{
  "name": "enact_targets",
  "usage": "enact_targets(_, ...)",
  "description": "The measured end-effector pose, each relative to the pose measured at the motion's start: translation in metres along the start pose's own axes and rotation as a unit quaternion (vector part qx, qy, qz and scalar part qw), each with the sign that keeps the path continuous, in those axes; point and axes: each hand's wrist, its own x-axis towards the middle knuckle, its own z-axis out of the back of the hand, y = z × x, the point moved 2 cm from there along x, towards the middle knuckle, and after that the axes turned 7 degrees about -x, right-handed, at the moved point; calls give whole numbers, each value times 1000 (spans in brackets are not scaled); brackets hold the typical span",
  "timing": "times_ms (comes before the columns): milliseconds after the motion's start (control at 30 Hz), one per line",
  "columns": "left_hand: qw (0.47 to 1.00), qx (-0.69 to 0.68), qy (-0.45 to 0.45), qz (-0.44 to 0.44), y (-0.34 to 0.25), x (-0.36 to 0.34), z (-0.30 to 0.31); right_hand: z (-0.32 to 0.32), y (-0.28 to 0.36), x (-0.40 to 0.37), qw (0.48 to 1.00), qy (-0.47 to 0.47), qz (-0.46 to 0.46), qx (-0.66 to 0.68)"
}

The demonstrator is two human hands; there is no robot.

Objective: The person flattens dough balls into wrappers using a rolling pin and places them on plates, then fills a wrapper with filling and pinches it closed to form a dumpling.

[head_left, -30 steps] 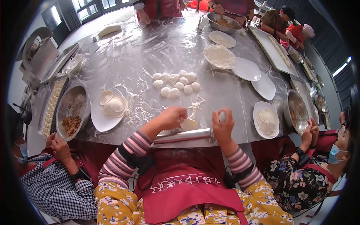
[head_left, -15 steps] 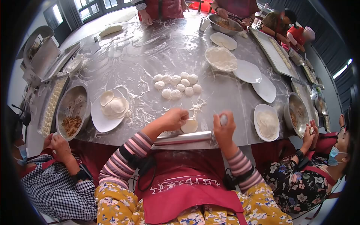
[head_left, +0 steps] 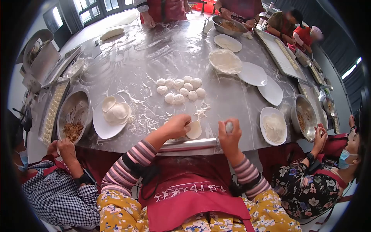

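Note:
My left hand [head_left: 178, 126] is closed, its fingertips pinching the left edge of a round, flat dough wrapper [head_left: 194, 130]. To the right, my right hand [head_left: 230, 136] is wrapped round a rolling pin [head_left: 229, 127], of which only the rounded grey end shows above the fingers. A shiny steel bar [head_left: 189, 144] lies along the table's front edge, below and between my hands. Beyond the wrapper sits a cluster of small floured dough pieces [head_left: 185, 92].
Plates of stacked wrappers stand left [head_left: 101, 130] and right [head_left: 284, 133]. Bowls of filling [head_left: 85, 101] [head_left: 310, 124] flank them, each near a co-worker's hands. A floury plate [head_left: 225, 61] and white plates [head_left: 253, 74] lie farther back. More people stand around the floured steel table [head_left: 127, 58].
The wrapper at my left hand has turned and shows a fuller round face. My right hand keeps hold of the rolling pin, almost in place. The whole view has shifted slightly.

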Motion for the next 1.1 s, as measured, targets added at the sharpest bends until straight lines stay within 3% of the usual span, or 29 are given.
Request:
enact_targets(233,994,101,-42,15,-9,18,-5,-46,1,50,998,-9,66,-5)
enact_targets(333,996,86,18,12,0,21,-7,-21,3,26,996,-21,86,-29)
enact_targets(400,997,67,-29,5,7,15,-5,3,11,3,998,-16,35,-45)
enact_targets(533,999,37,-25,-2,1,-1,-2,5,9,-6,1000,-15,-7,-21)
enact_targets(700,999,39,-33,16,-15,9,-9,-45,2,46,994,-49,88,-31)
enact_targets(867,998,47,-17,49,-8,16,-9,-19,6,22,996,-34,69,-35)
enact_targets(1000,1000,-7,-27,10,7,5,-4,13,14,-15,999,-22,22,-19)
enact_targets(1100,999,-37,-10,0,-2,-3,-5,-10,8,8,999,-27,32,-28)
